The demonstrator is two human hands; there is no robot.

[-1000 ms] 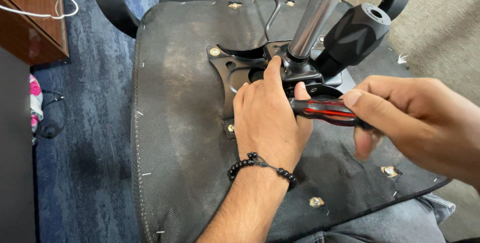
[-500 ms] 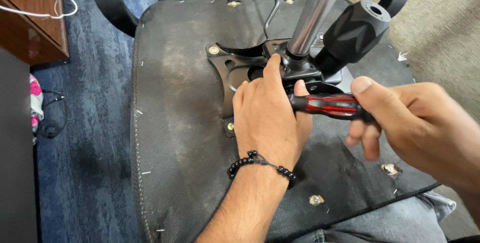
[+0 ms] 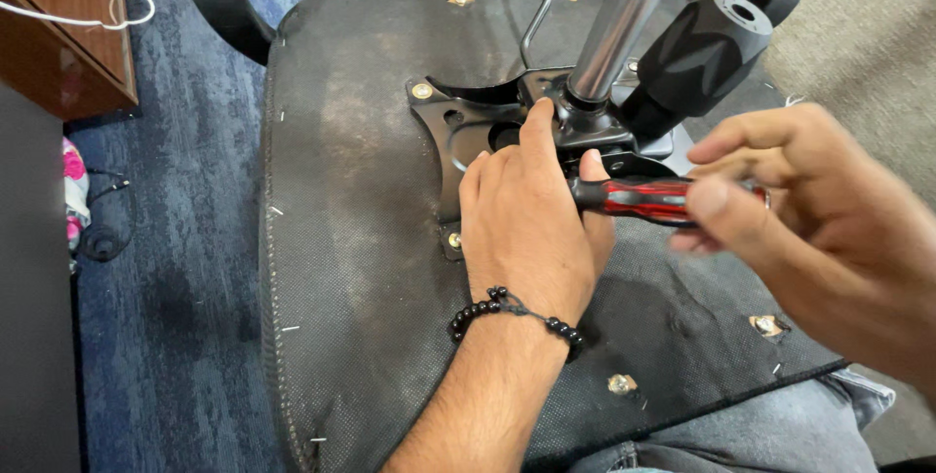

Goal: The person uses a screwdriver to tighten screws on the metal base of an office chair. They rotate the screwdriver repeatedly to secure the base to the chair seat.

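Far left of the frame there's a corner of a wooden cabinet (image 3: 68, 39) at the upper left with a white cable (image 3: 107, 19) draped over it, and blue carpet (image 3: 185, 268) running down below it. Nothing here really counts as a container, so no contents to list. Moving in, most of the shot is the underside of an upturned chair seat (image 3: 351, 268), dusty black fabric stapled round the edge with a few brass-coloured bolts showing. In the upper middle sits the black metal mounting plate (image 3: 468, 127), and the shiny gas cylinder (image 3: 624, 19) rises from it toward the top edge, with a chunky black knob (image 3: 702, 54) just to the right of it. The left hand (image 3: 531, 224) lies palm-down on the seat at centre frame, fingers resting against the plate right at the base of the cylinder, a black bead bracelet (image 3: 512, 312) on the wrist; its grip isn't closed around anything, it's just pressed flat there. Just right of that hand is the screwdriver (image 3: 634, 198), red and black handle lying roughly level, its tip end hidden behind the left hand's thumb side. The right hand (image 3: 819, 229) comes in from the right edge and has its grip pinched on the handle's far end, thumb underneath and fingers curled over the top. At the bottom right a bit of jeans (image 3: 780, 434) shows under the seat edge.
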